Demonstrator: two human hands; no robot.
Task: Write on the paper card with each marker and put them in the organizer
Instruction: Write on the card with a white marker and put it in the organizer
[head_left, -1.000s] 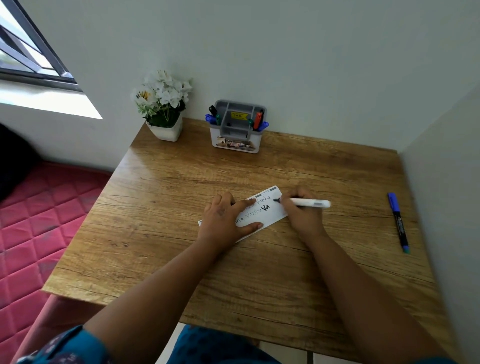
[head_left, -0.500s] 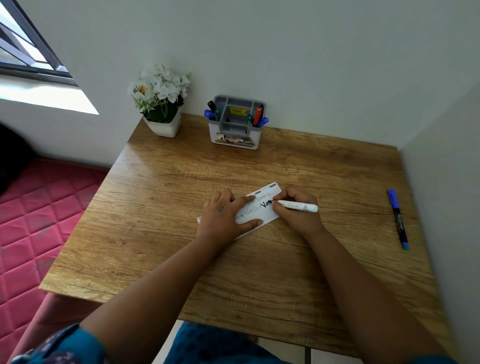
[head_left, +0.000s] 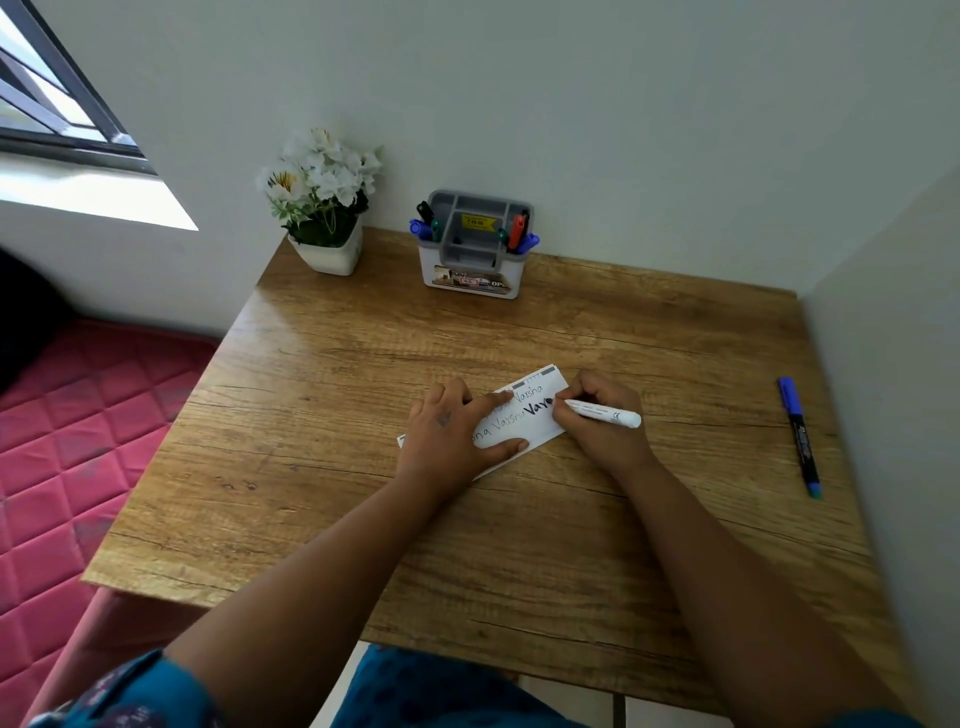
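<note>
One paper card (head_left: 540, 415) lies mid-frame on the tabletop (head_left: 322, 467). The left hand (head_left: 452, 431) presses it flat; the right hand (head_left: 597, 421) grips one white marker (head_left: 608, 414), tip on the card. One blue marker (head_left: 800, 436) lies right; several stand in the organizer (head_left: 474, 254), upper centre.

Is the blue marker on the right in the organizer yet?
Out. The blue marker lies flat on the table, capped, far from the organizer.

Soft daylight from the window (head_left: 62, 114) at left; wide-angle edges bend
</note>
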